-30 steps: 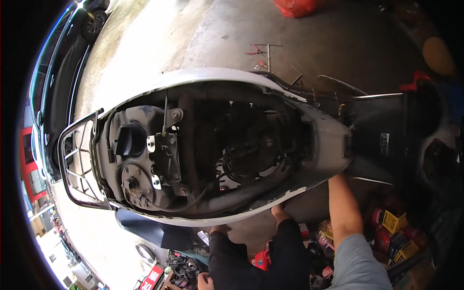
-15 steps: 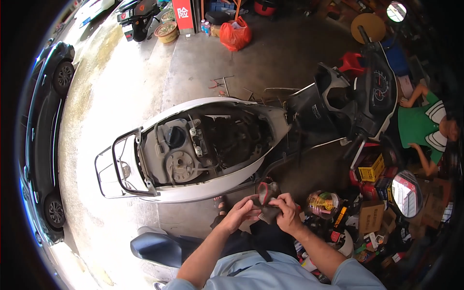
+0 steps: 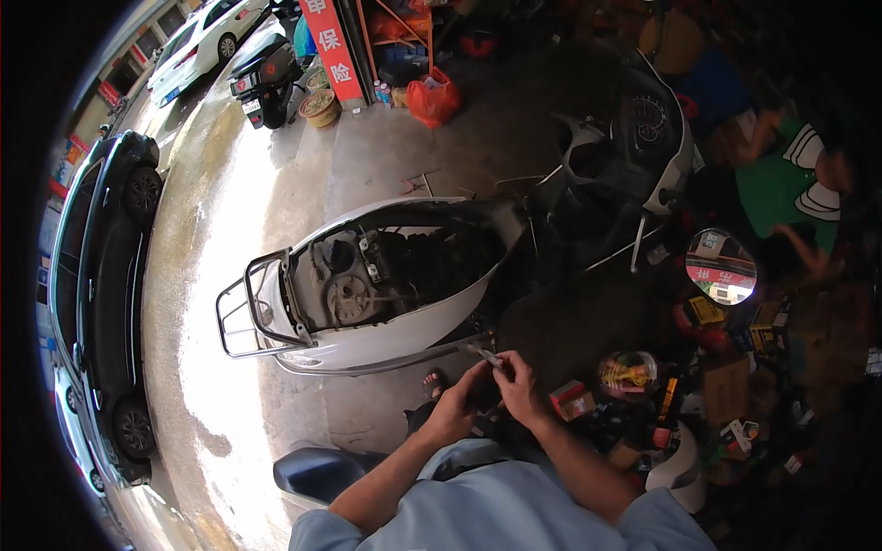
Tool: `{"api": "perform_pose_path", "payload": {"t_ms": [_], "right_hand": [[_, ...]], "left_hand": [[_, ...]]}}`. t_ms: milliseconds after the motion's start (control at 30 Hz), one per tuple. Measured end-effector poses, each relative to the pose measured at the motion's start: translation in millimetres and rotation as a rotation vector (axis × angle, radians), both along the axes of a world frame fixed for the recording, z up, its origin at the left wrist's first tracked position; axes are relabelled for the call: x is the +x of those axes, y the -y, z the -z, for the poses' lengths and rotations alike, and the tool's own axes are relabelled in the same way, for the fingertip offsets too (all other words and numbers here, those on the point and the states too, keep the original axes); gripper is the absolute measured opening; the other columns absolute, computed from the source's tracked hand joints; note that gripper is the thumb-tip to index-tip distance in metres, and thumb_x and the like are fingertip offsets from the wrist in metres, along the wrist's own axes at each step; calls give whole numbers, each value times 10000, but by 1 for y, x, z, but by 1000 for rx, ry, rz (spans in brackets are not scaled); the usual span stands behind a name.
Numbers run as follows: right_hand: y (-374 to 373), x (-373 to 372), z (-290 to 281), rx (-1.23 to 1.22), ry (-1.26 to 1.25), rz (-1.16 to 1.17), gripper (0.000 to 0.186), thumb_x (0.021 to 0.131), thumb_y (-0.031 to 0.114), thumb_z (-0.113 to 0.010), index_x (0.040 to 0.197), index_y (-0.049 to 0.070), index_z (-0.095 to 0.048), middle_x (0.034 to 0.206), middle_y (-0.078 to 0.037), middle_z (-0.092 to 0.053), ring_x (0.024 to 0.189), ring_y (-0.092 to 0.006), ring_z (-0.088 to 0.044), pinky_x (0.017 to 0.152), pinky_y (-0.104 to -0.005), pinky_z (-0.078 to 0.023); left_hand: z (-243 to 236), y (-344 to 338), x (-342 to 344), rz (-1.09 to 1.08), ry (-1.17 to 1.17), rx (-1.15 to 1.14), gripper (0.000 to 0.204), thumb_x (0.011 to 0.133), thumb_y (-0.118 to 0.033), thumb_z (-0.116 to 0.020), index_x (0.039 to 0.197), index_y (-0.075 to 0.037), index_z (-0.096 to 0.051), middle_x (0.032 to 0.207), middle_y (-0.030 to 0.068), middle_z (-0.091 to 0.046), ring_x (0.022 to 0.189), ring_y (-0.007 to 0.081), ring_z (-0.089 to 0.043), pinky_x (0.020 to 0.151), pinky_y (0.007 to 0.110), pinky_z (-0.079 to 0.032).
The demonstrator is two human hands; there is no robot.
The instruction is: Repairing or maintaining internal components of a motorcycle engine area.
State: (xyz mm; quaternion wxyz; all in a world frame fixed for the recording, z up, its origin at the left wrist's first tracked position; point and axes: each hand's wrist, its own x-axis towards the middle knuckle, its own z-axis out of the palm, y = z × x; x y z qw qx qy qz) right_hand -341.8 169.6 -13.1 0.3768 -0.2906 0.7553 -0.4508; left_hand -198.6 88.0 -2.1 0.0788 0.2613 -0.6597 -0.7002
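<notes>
My left hand and my right hand are close together in front of my body, on the near side of a white scooter. Both are closed on a dark greyish work glove, mostly hidden between them and in shade. A small pale end sticks up past my right fingertips; I cannot tell whether it belongs to the glove. With no seat on it, the scooter's body shows a round pale cover and a dark cavity.
A dark seat lies low on the left. Boxes and loose parts, with a clear jar, crowd the right. A person in a green shirt is beyond the handlebars. Pliers lie on the far floor; a dark car stands left.
My view has shifted, with the scene dimmer now. The glove, plainly seen before with its red trim, is now mostly hidden between my hands, which have drawn closer together.
</notes>
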Motion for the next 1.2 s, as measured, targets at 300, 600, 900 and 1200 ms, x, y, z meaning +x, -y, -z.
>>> {"api": "perform_pose_path", "payload": {"t_ms": [300,600,900,1200], "right_hand": [[-120,-93,18,-201,210,594,255,944,130,-552,1153,-16,-580,1076,-52,-627,979,-142,-568,877,-288,-445],[-103,-60,-28,-380,644,138,288,937,122,-572,1204,14,-566,1143,-57,-606,1041,-130,-554,917,-284,-436],[-69,-46,-11,-498,479,387,187,859,50,-595,1034,13,-648,999,-60,-672,935,-136,-610,841,-285,-474],[-70,-33,6,-356,396,471,197,891,91,-600,1074,22,-620,1045,-63,-633,978,-158,-589,861,-295,-467]], "left_hand": [[10,-15,-1,-612,-317,940,725,616,185,-418,1319,21,-479,1310,151,-559,1223,249,-542,1037,364,-446],[-12,-40,-37,-415,-274,1012,626,710,115,-428,1323,-5,-465,1265,119,-585,1140,241,-593,993,389,-487],[-44,-42,-25,-240,-268,905,648,827,-48,-653,1415,-27,-381,1304,113,-554,1098,201,-595,881,316,-495],[-3,-27,-7,-371,121,-59,304,867,-248,-688,1004,4,-590,1154,107,-610,1009,140,-544,897,304,-431]]}}
